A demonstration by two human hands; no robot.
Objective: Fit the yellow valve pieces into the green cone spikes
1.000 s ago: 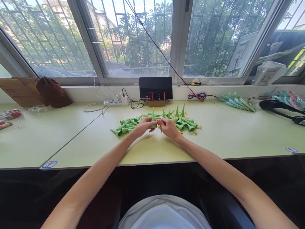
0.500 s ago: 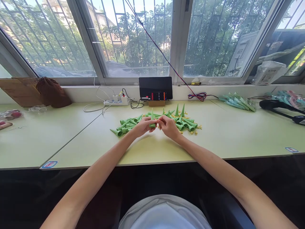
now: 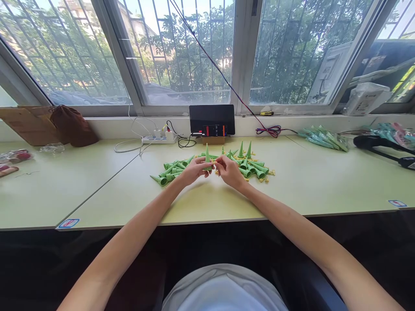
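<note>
Between the fingers of my left hand (image 3: pixel 194 169) a green plastic cone (image 3: pixel 208 154) is held, its narrow tip pointing up. Close beside its lower end, almost touching it, is my right hand (image 3: pixel 229 172), thumb and forefinger pinched together. What the right fingers pinch is too small and covered to be sure of; a hint of yellow shows near the fingertips. Several more green cones lie in a pile (image 3: pixel 177 169) to the left and another heap (image 3: pixel 256 167) to the right. Small yellow pieces (image 3: pixel 271 172) are scattered around the right heap.
Behind the cones a phone (image 3: pixel 214 130) leans before a black tablet (image 3: pixel 212 114). A power strip (image 3: pixel 158 139) with cables sits left of them. Bagged items (image 3: pixel 324 138) and a black strap-like object (image 3: pixel 384 149) lie right; a brown bag (image 3: pixel 74 126) stands left.
The green cone in my left hand has turned or risen slightly, its base now more covered by fingers. My right hand stays pinched almost in the same place.
</note>
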